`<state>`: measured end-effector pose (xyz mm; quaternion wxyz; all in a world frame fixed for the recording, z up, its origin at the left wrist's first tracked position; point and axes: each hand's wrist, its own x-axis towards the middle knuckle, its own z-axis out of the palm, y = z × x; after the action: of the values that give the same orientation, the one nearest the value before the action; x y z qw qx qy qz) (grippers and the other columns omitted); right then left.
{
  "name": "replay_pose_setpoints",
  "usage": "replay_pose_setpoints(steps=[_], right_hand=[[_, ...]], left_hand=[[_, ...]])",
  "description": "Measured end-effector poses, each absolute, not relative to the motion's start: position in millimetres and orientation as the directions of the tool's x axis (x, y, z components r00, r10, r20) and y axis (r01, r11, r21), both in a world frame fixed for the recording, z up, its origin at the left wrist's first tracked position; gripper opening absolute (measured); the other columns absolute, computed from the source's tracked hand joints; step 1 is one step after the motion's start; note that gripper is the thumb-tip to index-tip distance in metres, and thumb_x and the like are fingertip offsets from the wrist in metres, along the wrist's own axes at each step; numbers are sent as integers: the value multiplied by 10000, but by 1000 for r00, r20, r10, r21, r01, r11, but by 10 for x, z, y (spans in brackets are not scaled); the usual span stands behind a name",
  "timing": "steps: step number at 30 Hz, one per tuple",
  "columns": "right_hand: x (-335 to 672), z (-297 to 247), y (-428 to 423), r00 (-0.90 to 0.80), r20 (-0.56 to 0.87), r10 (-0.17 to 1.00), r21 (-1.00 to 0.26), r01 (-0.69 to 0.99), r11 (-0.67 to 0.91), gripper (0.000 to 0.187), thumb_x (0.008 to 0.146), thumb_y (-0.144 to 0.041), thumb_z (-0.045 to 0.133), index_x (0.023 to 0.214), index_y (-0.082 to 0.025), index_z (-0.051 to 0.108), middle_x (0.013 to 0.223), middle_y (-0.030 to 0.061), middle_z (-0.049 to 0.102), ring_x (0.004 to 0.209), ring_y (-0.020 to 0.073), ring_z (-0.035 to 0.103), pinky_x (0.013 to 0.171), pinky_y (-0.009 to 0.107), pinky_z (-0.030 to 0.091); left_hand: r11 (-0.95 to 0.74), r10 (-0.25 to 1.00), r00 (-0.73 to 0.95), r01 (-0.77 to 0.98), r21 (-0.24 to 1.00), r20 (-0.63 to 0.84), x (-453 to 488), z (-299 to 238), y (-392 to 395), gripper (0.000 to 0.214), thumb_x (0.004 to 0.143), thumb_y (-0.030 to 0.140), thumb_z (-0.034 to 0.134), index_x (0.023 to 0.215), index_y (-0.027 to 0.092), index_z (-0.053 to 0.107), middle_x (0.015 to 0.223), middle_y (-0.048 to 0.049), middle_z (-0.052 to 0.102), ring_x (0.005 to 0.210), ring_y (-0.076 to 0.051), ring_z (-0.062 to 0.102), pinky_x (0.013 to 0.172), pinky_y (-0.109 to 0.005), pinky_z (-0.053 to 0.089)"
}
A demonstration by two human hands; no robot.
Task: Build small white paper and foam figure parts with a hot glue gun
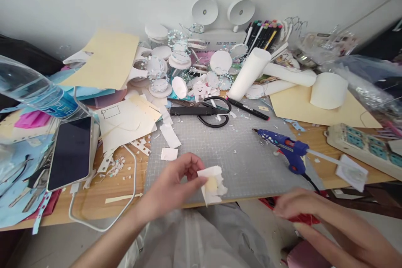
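My left hand (185, 180) is closed, pinching a small white piece of paper (214, 178) between thumb and fingers. This piece has ragged edges and a pale yellow patch, and it is held over the front of the grey cutting mat (248, 163). Off the table's front edge at lower right, my right hand (293, 207) is smeared by motion, and whether it holds anything cannot be made out. A blue hot glue gun (284, 144) with a glue stick in its back lies nearest to it. Black-handled scissors (215, 113) and a black marker (249, 109) lie farther back on the mat.
A phone (71, 150) and a water bottle (47, 96) stand at left, with a white cable (134, 176) nearby. White discs (221, 62), white rolls (249, 74) and several markers (264, 35) crowd the back. A power strip (366, 144) is at right.
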<state>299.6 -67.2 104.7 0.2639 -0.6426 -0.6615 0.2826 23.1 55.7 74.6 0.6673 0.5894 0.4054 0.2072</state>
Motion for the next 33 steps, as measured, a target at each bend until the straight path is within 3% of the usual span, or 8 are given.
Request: replay_pose_setpoints(steps=[2, 5, 9, 13, 18, 22, 25, 33], right_hand=[[2787, 1100, -375, -163, -43, 986, -807, 588, 62, 130, 897, -309, 540, 902, -250, 656, 908, 40, 684, 852, 169, 659, 733, 242, 539], [2516, 1057, 172, -236, -5, 972, -946, 315, 71, 161, 913, -326, 519, 1001, -212, 590, 918, 43, 638, 848, 159, 618, 769, 275, 513], [2263, 855, 778, -452, -107, 886, -983, 180, -26, 148, 917, -329, 503, 899, -189, 545, 784, -5, 575, 709, 121, 529, 651, 246, 438], [2128, 621, 1039, -595, -86, 799, -990, 141, -2, 300, 933, -399, 493, 722, -185, 483, 652, -41, 472, 582, 93, 409, 552, 232, 328], [2110, 466, 1006, -569, -109, 815, -994, 82, -75, 308, 950, -358, 483, 696, -184, 479, 640, -42, 438, 583, 92, 380, 545, 231, 302], [2109, 434, 956, -594, -89, 800, -972, -125, -201, 288, 953, -338, 498, 729, -165, 553, 691, -20, 492, 624, 96, 439, 595, 238, 360], [2083, 391, 933, -627, -103, 772, -881, -303, -364, 268, 958, -332, 491, 797, -146, 598, 731, 2, 538, 647, 103, 502, 614, 247, 405], [2044, 312, 868, -661, -91, 745, -822, -373, -431, 122, 929, -272, 582, 873, -165, 597, 721, -18, 580, 630, 84, 525, 618, 226, 435]], left_hand=[[286, 723, 623, 123, 950, -298, 144, 886, 666, 141, 865, 279, 631, 919, 167, 564, 843, -2, 572, 738, -119, 517, 668, -246, 406], [282, 723, 646, 51, 958, -247, 37, 1023, 838, 139, 853, 252, 662, 920, 162, 581, 825, 4, 588, 731, -109, 539, 654, -224, 410], [249, 740, 637, 42, 968, -218, -21, 968, 1050, 142, 828, 236, 682, 906, 150, 600, 775, 7, 595, 678, -99, 535, 619, -208, 403], [338, 737, 616, 23, 941, -280, -19, 737, 1188, 185, 785, 256, 701, 889, 151, 590, 727, 21, 577, 618, -90, 506, 563, -195, 383], [341, 730, 622, 27, 940, -283, 20, 592, 1168, 198, 846, 335, 643, 814, 141, 614, 682, 29, 562, 600, -86, 491, 578, -200, 402], [332, 735, 618, 34, 943, -281, 29, 600, 1131, 249, 866, 346, 635, 735, 138, 595, 632, 25, 558, 567, -84, 477, 545, -198, 396], [355, 732, 625, -8, 935, -272, 9, 592, 1119, 243, 875, 328, 632, 733, 132, 610, 635, 9, 573, 570, -86, 482, 542, -200, 392], [421, 694, 667, -71, 904, -271, -1, 562, 1065, 222, 841, 340, 674, 756, 136, 654, 670, -36, 630, 599, -138, 578, 552, -244, 430]])
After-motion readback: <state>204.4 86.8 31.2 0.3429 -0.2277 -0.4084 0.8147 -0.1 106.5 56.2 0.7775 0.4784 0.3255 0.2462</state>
